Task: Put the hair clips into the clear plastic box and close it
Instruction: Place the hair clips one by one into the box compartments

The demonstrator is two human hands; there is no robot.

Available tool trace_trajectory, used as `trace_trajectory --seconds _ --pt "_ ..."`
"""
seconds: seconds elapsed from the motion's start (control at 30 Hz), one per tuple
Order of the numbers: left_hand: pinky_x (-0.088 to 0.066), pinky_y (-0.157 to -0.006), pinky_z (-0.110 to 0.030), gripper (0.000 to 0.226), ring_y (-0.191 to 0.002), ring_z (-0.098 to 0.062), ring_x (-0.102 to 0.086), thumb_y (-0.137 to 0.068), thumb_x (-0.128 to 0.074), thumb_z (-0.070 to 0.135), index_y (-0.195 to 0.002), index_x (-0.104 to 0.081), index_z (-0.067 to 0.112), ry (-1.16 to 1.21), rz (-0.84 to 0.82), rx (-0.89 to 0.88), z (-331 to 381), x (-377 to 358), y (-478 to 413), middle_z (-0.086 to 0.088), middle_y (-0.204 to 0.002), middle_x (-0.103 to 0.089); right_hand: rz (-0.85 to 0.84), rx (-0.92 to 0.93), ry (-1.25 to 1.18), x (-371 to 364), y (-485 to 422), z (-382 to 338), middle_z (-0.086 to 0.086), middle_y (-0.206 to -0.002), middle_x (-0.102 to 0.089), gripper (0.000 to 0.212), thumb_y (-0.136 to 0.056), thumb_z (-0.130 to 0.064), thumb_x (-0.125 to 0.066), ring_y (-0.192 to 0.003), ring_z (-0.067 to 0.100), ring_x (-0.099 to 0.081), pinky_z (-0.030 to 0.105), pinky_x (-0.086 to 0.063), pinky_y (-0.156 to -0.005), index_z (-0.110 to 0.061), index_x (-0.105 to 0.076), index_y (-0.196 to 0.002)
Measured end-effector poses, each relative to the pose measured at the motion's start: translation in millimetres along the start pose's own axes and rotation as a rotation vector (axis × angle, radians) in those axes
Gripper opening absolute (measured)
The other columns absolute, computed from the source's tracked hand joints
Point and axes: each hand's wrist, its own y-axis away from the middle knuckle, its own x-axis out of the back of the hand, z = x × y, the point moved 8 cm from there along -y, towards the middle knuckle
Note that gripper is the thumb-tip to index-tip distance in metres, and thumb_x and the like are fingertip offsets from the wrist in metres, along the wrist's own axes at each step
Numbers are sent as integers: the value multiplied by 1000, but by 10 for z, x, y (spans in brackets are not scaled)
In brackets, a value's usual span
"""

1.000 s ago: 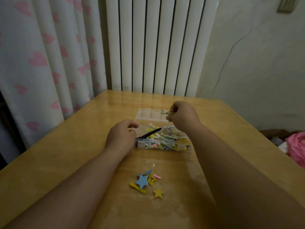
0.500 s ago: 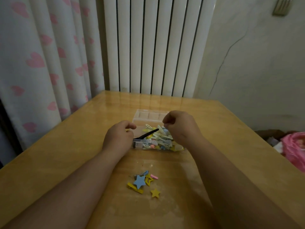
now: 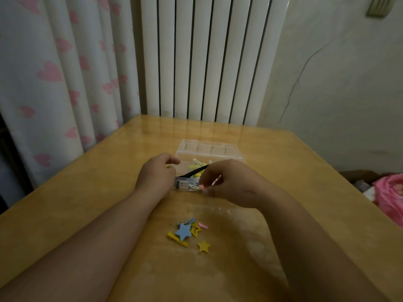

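Note:
The clear plastic box [image 3: 185, 184] lies open mid-table, its lid [image 3: 209, 149] flat behind it. Several yellow, white and pink hair clips fill it, and a black clip [image 3: 196, 171] sticks up out of it at a slant. My left hand [image 3: 157, 173] curls around the box's left end. My right hand [image 3: 229, 182] hovers over the box's right half, fingertips pinched at the front wall beside a pink clip [image 3: 201, 187]; I cannot tell what they hold. Loose clips lie nearer me: a blue star clip [image 3: 183, 232], a yellow bar [image 3: 177, 239] and a small yellow star [image 3: 204, 246].
The wooden table [image 3: 87, 192] ends at a white radiator [image 3: 207, 57] behind and a heart-print curtain [image 3: 54, 73] on the left. A pink bundle [image 3: 390, 197] lies beyond the right table edge.
My right hand, which held a yellow-green clip above the lid, has come down over the box and pulled toward its front wall. That clip is out of sight. My left hand has stayed at the box.

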Motion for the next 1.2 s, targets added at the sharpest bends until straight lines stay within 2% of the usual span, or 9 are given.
trace_trajectory --seconds 0.13,0.33,0.4,0.47,0.53,0.63,0.8,1.0,1.2 --pt "-48 -56 -30 31 -69 -14 -58 -92 -44 11 -109 -65 27 5 5 0 7 7 -3 2 -123 -60 -295 60 142 -314 98 -202 -16 -118 -58 52 -75 -31 -81 -104 6 -57 29 -49 -85 -38 -58 -121" --pt "-37 -51 -24 31 -77 -19 -59 -92 -44 9 -107 -65 26 35 -12 -13 -2 -19 -11 1 -127 -59 -518 151 291 -693 203 -433 -9 -129 -45 61 -73 -35 -81 -115 17 -50 33 -46 -86 -48 -51 -125" --pt "-36 -50 -24 31 -71 -16 -56 -92 -44 9 -107 -65 26 40 -10 -18 -5 -20 -15 2 -128 -59 -507 204 355 -768 207 -531 -7 -127 -42 53 -74 -42 -78 -113 19 -49 37 -46 -90 -48 -53 -121" --pt "-36 -51 -21 31 -77 -12 -56 -91 -44 8 -107 -65 26 34 1 -15 -7 -16 -20 2 -128 -59 -476 226 409 -811 199 -595 -6 -122 -42 44 -78 -42 -75 -108 19 -51 38 -48 -89 -44 -57 -117" --pt "-36 -57 -18 32 -90 -10 -53 -91 -45 7 -107 -66 25 27 10 -16 0 -12 -23 2 -128 -60 -465 220 404 -817 189 -600 -5 -115 -47 32 -82 -32 -73 -100 19 -54 34 -49 -80 -36 -61 -111" --pt "-38 -59 -23 31 -96 -17 -58 -91 -45 8 -107 -65 26 19 8 -15 1 -15 -23 2 -129 -59 -458 177 347 -763 164 -514 -4 -107 -56 17 -86 -20 -69 -87 15 -56 31 -50 -71 -29 -63 -99" --pt "-38 -51 -24 32 -82 -18 -58 -91 -45 9 -107 -65 27 14 10 -14 4 -22 -24 3 -131 -58 -428 125 270 -654 133 -383 -4 -95 -62 15 -86 -14 -67 -71 12 -59 29 -52 -65 -27 -61 -89" --pt "-38 -52 -25 33 -82 -18 -59 -91 -44 8 -107 -66 27 17 12 -11 2 -16 -21 2 -129 -59 -382 138 227 -622 93 -359 -8 -93 -60 18 -80 -15 -72 -85 13 -56 33 -52 -76 -29 -60 -84" --pt "-36 -52 -21 33 -81 -13 -55 -90 -45 8 -107 -66 27 4 12 -13 15 -4 -15 2 -128 -59 -204 34 64 -376 26 -225 -11 -87 -62 14 -81 -10 -73 -76 9 -65 30 -58 -74 -23 -66 -83"
